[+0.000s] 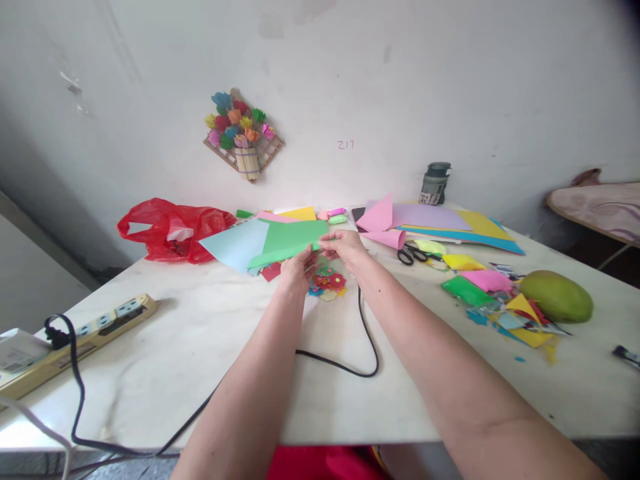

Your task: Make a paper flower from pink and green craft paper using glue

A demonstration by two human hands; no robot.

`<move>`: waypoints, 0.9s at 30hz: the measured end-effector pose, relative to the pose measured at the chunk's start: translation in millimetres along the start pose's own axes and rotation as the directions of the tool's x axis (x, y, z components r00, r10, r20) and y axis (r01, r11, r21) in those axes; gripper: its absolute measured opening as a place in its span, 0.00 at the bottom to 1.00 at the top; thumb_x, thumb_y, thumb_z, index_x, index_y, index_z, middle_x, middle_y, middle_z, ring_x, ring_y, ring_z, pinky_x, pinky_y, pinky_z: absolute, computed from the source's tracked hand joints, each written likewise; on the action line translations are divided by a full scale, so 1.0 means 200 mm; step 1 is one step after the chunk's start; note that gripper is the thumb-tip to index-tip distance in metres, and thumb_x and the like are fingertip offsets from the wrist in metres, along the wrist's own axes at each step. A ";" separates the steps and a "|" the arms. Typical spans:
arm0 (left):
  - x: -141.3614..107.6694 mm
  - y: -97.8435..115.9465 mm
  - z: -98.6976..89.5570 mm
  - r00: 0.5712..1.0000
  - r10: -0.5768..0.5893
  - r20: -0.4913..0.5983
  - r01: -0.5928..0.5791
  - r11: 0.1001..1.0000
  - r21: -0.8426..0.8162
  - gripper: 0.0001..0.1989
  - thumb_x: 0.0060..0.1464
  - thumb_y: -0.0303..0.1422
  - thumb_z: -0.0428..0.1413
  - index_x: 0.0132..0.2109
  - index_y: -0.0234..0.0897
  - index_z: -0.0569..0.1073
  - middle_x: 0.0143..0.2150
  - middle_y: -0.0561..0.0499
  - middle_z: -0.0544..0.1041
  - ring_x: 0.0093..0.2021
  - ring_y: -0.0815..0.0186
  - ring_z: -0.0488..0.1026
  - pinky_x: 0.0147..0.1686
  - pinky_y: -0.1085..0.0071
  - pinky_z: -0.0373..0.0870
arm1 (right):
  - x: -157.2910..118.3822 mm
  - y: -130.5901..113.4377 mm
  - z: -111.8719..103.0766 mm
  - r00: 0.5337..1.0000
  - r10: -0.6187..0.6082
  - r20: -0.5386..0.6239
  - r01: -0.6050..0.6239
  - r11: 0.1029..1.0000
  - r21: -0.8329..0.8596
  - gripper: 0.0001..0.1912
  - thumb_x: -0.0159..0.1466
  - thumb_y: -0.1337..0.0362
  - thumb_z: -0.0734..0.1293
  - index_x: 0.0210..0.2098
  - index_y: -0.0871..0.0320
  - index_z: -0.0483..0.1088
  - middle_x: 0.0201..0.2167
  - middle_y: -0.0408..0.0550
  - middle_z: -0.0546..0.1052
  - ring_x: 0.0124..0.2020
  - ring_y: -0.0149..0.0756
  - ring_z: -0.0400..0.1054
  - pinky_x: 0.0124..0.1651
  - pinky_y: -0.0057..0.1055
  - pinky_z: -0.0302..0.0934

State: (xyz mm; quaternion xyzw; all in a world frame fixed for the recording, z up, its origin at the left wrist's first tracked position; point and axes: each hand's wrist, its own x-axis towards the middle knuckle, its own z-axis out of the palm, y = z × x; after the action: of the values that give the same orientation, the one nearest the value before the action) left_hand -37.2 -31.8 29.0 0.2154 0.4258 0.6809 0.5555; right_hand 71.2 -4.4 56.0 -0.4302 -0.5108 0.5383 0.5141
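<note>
A green sheet of paper (295, 235) is held up over the middle of the table, with a fold along its near edge. My left hand (299, 265) grips that near edge, thumb on top. At the sheet's right corner my right hand (345, 245) pinches the paper between thumb and fingers. Behind the green sheet lies a light blue sheet (230, 243). Just below my hands is a small pile of colourful paper flowers (329, 283), partly hidden by my left fingers. A bit of red paper (271, 271) shows under the sheets.
A red plastic bag (177, 230) and a power strip (110, 327) are on the left, with a black cable (367, 333) across the table. Scissors (413, 254), coloured clay packets (467, 290), paper scraps (525, 327), a green mango-like fruit (557, 296) and a bottle (435, 183) stand right.
</note>
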 end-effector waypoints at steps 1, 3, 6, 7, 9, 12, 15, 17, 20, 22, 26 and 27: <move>0.00 0.00 0.00 1.000 -0.006 -0.002 0.006 1.000 0.000 0.08 0.41 0.28 0.61 0.31 0.31 0.72 0.26 0.48 0.75 0.26 0.69 0.71 0.27 0.74 0.67 | 0.00 0.00 0.00 1.000 0.006 0.002 -0.006 1.000 -0.002 0.05 0.51 0.75 0.68 0.28 0.64 0.69 0.12 0.40 0.70 0.15 0.26 0.65 0.16 0.19 0.57; -0.01 0.00 0.00 1.000 -0.013 0.000 0.013 1.000 -0.003 0.06 0.42 0.28 0.60 0.31 0.32 0.72 0.26 0.48 0.75 0.25 0.69 0.71 0.27 0.74 0.67 | -0.01 -0.01 0.00 1.000 0.013 0.018 -0.013 1.000 -0.001 0.09 0.51 0.74 0.68 0.34 0.64 0.70 0.14 0.41 0.71 0.16 0.27 0.66 0.16 0.20 0.57; 0.00 0.00 0.00 1.000 0.004 0.011 -0.004 1.000 0.005 0.06 0.42 0.28 0.60 0.31 0.32 0.72 0.27 0.48 0.75 0.26 0.68 0.72 0.26 0.74 0.67 | -0.02 -0.01 -0.01 0.998 0.010 0.065 -0.010 1.000 0.005 0.20 0.53 0.74 0.67 0.46 0.63 0.67 0.18 0.42 0.73 0.16 0.27 0.67 0.16 0.20 0.58; 0.00 0.00 0.00 1.000 0.014 0.011 -0.014 1.000 0.004 0.06 0.42 0.28 0.60 0.31 0.32 0.72 0.27 0.48 0.75 0.27 0.68 0.72 0.26 0.74 0.67 | -0.02 -0.02 -0.01 0.997 0.003 0.081 -0.004 1.000 0.008 0.23 0.54 0.73 0.66 0.50 0.61 0.65 0.19 0.42 0.74 0.16 0.27 0.67 0.16 0.20 0.58; 0.01 0.00 -0.01 0.999 0.034 0.003 -0.034 0.999 -0.016 0.06 0.42 0.27 0.60 0.31 0.32 0.72 0.26 0.49 0.74 0.27 0.68 0.72 0.26 0.74 0.68 | -0.01 -0.02 -0.03 0.997 -0.020 0.078 0.018 1.000 0.018 0.26 0.57 0.70 0.65 0.55 0.59 0.60 0.21 0.42 0.74 0.15 0.28 0.67 0.15 0.21 0.58; 0.03 0.00 -0.01 0.999 0.048 -0.006 -0.048 0.997 -0.061 0.06 0.42 0.26 0.59 0.32 0.31 0.72 0.26 0.50 0.74 0.26 0.69 0.72 0.26 0.75 0.68 | 0.01 -0.03 -0.05 0.998 -0.039 -0.056 0.039 0.999 0.003 0.22 0.60 0.61 0.63 0.53 0.59 0.59 0.21 0.43 0.73 0.14 0.28 0.66 0.12 0.20 0.54; 0.03 0.00 -0.01 0.999 0.036 -0.017 -0.037 0.997 -0.070 0.05 0.43 0.26 0.59 0.32 0.31 0.72 0.27 0.50 0.74 0.27 0.69 0.73 0.25 0.75 0.68 | 0.02 -0.05 -0.08 0.983 0.015 -0.182 -0.027 0.998 -0.060 0.19 0.59 0.53 0.62 0.41 0.63 0.65 0.18 0.45 0.72 0.11 0.27 0.63 0.09 0.20 0.47; 0.03 0.00 -0.01 0.999 0.024 -0.021 -0.025 0.997 -0.069 0.04 0.44 0.26 0.58 0.31 0.31 0.71 0.27 0.49 0.74 0.27 0.69 0.73 0.26 0.75 0.68 | 0.02 -0.06 -0.10 0.988 0.103 -0.119 -0.115 0.989 -0.098 0.22 0.57 0.48 0.61 0.32 0.63 0.67 0.16 0.48 0.72 0.10 0.26 0.60 0.09 0.20 0.44; 0.03 0.00 0.00 1.000 0.013 -0.013 -0.013 0.998 -0.067 0.03 0.45 0.26 0.58 0.31 0.31 0.72 0.27 0.49 0.74 0.27 0.69 0.73 0.26 0.75 0.68 | 0.02 -0.06 -0.12 0.972 0.214 0.093 -0.198 0.967 -0.159 0.22 0.54 0.47 0.65 0.26 0.63 0.66 0.17 0.51 0.73 0.11 0.25 0.60 0.09 0.20 0.43; 0.02 -0.01 0.00 1.000 0.005 -0.004 -0.005 0.998 -0.061 0.03 0.45 0.26 0.58 0.30 0.31 0.72 0.27 0.49 0.74 0.27 0.69 0.72 0.26 0.75 0.68 | 0.02 -0.04 -0.11 0.970 0.198 0.139 -0.175 0.971 -0.166 0.17 0.51 0.54 0.69 0.24 0.63 0.66 0.18 0.49 0.74 0.11 0.24 0.60 0.10 0.19 0.43; 0.01 -0.01 0.00 0.999 -0.005 0.047 0.007 0.999 -0.038 0.04 0.44 0.28 0.59 0.31 0.32 0.72 0.28 0.47 0.76 0.27 0.68 0.72 0.26 0.74 0.69 | 0.03 0.01 -0.08 0.994 0.094 0.054 -0.088 0.990 -0.114 0.12 0.52 0.64 0.70 0.22 0.62 0.63 0.15 0.44 0.72 0.10 0.22 0.59 0.11 0.18 0.43; 0.01 -0.01 0.00 0.998 -0.011 0.062 0.014 0.999 -0.032 0.05 0.45 0.29 0.59 0.31 0.32 0.72 0.30 0.46 0.76 0.27 0.68 0.73 0.26 0.74 0.69 | 0.03 0.01 -0.07 0.996 0.076 0.035 -0.072 0.991 -0.113 0.12 0.52 0.65 0.70 0.21 0.62 0.63 0.14 0.43 0.71 0.10 0.22 0.59 0.11 0.17 0.43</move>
State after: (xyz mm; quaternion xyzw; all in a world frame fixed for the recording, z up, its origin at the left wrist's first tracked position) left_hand -36.5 -30.2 27.3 0.2246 0.3984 0.6774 0.5762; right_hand 85.0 3.9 52.8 -0.4663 -0.5340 0.5358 0.4587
